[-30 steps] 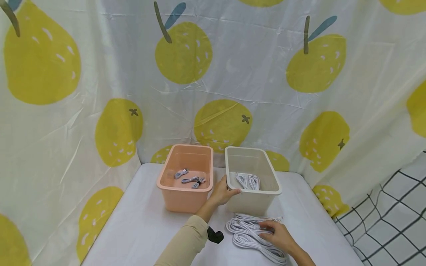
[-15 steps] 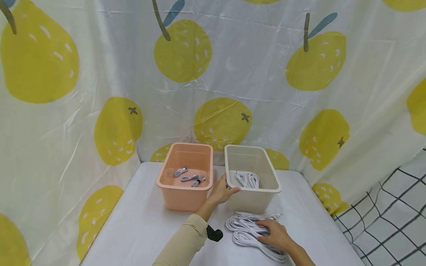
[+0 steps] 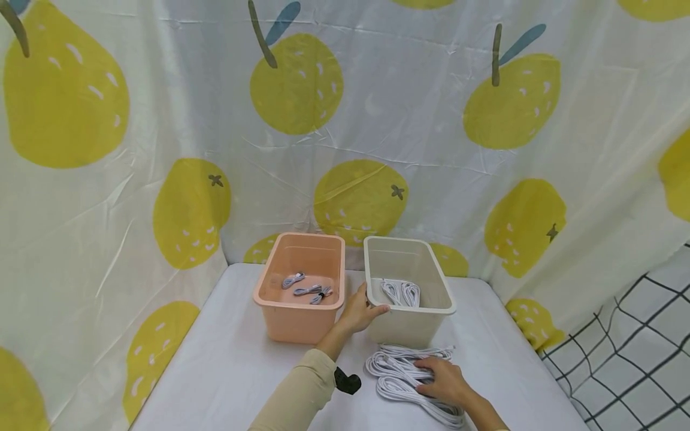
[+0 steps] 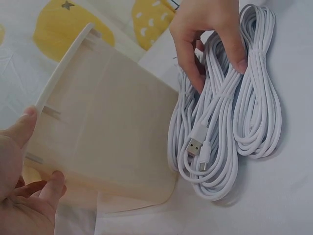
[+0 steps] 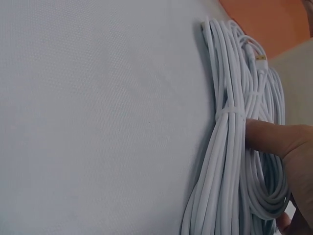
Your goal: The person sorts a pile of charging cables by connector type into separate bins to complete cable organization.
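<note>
My left hand (image 3: 357, 311) grips the near left corner of a cream plastic bin (image 3: 409, 328), thumb over its rim. Two coiled white cables (image 3: 401, 294) lie inside. In front of the bin, several bundled white USB cables (image 3: 396, 392) lie side by side on the table. My right hand (image 3: 444, 382) reaches down onto them. In the left wrist view its thumb and fingers pinch the middle USB cable (image 4: 215, 178), whose two plugs show at the near end. Another coiled bundle (image 5: 222, 147) lies against the thumb in the right wrist view.
Left of the cream bin stands a peach bin (image 3: 299, 323) with several small grey tied cables (image 3: 307, 290) in it. A fruit-print curtain (image 3: 420, 120) hangs behind the white table (image 3: 215, 371). A black wire grid (image 3: 625, 353) stands at the right.
My right hand has settled lower and slightly left into the white cable bundles, its fingers closing in. My left hand stays at the cream bin's rim.
</note>
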Tool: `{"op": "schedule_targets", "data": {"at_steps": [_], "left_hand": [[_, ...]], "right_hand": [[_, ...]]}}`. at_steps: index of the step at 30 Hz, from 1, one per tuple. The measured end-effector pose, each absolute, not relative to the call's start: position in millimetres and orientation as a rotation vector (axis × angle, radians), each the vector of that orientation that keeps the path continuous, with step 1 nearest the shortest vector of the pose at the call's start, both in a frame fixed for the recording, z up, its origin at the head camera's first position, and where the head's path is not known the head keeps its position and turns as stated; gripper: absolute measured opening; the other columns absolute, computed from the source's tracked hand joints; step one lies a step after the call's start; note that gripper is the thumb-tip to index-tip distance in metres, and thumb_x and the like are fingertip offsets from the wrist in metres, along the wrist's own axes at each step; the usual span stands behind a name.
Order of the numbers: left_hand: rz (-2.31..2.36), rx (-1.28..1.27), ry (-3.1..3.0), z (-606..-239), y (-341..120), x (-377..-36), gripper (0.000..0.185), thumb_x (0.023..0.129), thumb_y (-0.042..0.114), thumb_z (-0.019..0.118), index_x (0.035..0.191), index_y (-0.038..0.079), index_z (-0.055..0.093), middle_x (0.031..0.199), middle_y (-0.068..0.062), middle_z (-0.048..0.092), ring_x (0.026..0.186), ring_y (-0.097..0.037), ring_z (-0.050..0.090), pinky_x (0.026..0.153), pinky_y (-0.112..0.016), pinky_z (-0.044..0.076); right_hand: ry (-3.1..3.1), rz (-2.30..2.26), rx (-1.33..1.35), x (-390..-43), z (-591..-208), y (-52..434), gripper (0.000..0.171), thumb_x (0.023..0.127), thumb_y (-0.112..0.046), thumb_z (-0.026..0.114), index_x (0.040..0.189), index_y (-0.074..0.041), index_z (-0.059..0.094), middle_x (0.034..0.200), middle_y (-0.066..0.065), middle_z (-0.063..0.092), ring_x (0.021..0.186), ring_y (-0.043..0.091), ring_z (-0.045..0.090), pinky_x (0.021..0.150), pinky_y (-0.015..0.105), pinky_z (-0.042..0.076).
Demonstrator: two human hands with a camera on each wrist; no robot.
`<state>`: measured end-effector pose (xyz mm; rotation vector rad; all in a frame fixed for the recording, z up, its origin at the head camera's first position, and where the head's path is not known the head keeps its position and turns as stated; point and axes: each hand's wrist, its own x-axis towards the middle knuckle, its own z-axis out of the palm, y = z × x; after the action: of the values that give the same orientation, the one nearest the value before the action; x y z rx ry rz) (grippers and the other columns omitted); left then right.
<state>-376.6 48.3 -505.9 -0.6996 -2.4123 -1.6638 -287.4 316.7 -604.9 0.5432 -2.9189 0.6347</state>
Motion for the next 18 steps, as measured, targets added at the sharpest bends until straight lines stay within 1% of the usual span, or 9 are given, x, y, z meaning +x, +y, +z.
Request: {"op": "schedule_targets", "data": {"at_steps": [5,8,9,11,15,16,18], "left_hand": [[-1.664,-0.698,-2.414,-504.6,47.9,-376.4,0.073,0.091,0.014,0.082,0.148,-0.007,0.041,0.132,-0.023,0.062,0.127,-0.038,0.058,0.105,-0.048,0.048],[-1.647,-0.708,-2.415,-503.3,48.0,-376.2,0.072,0.091,0.014,0.082,0.147,-0.007,0.041,0.132,-0.024,0.061,0.126,-0.038,0.058,0.105,-0.048,0.048],[-1.640,-0.712,-2.417,-503.0,48.1,-376.3,0.071,0.092,0.014,0.081,0.147,-0.006,0.041,0.131,-0.024,0.061,0.126,-0.038,0.058,0.105,-0.048,0.048],[-1.628,-0.714,-2.425,-502.9,48.1,-376.6,0.069,0.092,0.014,0.081,0.146,-0.006,0.042,0.131,-0.023,0.062,0.125,-0.037,0.059,0.104,-0.047,0.049],[-1.638,-0.704,-2.422,-503.5,48.6,-376.8,0.068,0.092,0.013,0.081,0.145,-0.005,0.043,0.129,-0.023,0.062,0.124,-0.036,0.060,0.102,-0.047,0.050],[-1.644,-0.701,-2.421,-503.8,48.8,-376.6,0.068,0.092,0.013,0.081,0.145,-0.005,0.043,0.129,-0.023,0.062,0.124,-0.036,0.060,0.102,-0.047,0.050],[-1.656,-0.703,-2.418,-504.4,49.0,-375.9,0.068,0.092,0.012,0.081,0.145,-0.005,0.043,0.129,-0.023,0.062,0.123,-0.036,0.060,0.102,-0.047,0.050]], "right_hand": [[-2.940,0.683,0.538,-288.7,-599.2,315.6,0.052,0.067,-0.031,0.095,0.112,-0.012,0.078,0.112,0.010,0.073,0.104,0.036,0.067,0.081,0.066,0.049],[-2.948,0.760,0.562,-289.3,-595.1,317.2,0.053,0.067,-0.032,0.096,0.112,-0.011,0.078,0.107,0.005,0.074,0.099,0.032,0.067,0.080,0.063,0.050],[-2.944,0.800,0.587,-290.2,-594.3,318.3,0.052,0.068,-0.032,0.096,0.111,-0.010,0.078,0.105,0.003,0.073,0.097,0.029,0.067,0.081,0.060,0.051],[-2.937,0.906,0.638,-292.1,-593.4,320.7,0.047,0.075,-0.029,0.093,0.112,-0.006,0.077,0.100,0.001,0.072,0.092,0.024,0.066,0.080,0.052,0.053],[-2.938,1.028,0.734,-296.1,-594.7,325.3,0.034,0.087,-0.020,0.083,0.113,0.001,0.076,0.100,0.000,0.071,0.088,0.017,0.065,0.077,0.035,0.056],[-2.950,1.034,0.739,-296.4,-594.8,325.8,0.032,0.089,-0.020,0.082,0.113,0.001,0.076,0.101,0.001,0.071,0.089,0.017,0.065,0.077,0.034,0.056],[-2.966,0.995,0.761,-296.6,-595.3,326.3,0.032,0.088,-0.019,0.081,0.112,0.000,0.076,0.103,0.001,0.073,0.092,0.017,0.066,0.079,0.034,0.056]]}}
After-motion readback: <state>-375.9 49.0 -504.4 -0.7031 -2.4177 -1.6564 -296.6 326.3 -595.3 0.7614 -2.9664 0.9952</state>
